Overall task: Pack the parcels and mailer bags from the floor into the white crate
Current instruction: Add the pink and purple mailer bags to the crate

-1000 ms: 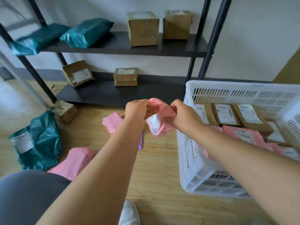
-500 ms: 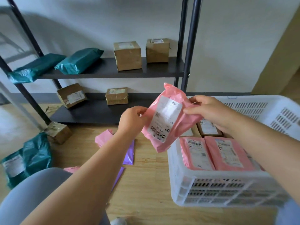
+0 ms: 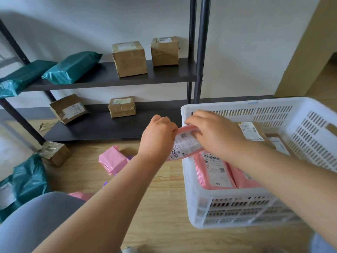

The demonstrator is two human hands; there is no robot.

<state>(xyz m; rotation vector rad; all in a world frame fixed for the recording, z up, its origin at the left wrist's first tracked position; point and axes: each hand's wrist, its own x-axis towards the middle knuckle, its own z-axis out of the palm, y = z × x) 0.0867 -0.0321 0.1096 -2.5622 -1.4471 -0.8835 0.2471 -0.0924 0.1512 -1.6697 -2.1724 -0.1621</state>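
The left grip [image 3: 156,136] curls round the left edge of a pink mailer bag [image 3: 184,146]. The right grip [image 3: 215,134] pinches its top edge, fingers folded over it. The bag hangs label-up across the left rim of the white crate [image 3: 273,102]. Inside the crate lie more pink bags [image 3: 213,170], with cardboard parcels [image 3: 251,132] beyond them. Left of the crate, on the floor, lie a pink mailer [image 3: 113,159], a teal bag [image 3: 27,179] and a taped box [image 3: 54,152].

a dark rack [image 3: 202,52] stood against a pale wall [image 3: 246,42]. its upper shelf [image 3: 164,74] bore two teal bags [image 3: 73,67] at the left end, two brown boxes [image 3: 129,58] rightward; the lower shelf [image 3: 102,128] held two taped boxes [image 3: 121,106].
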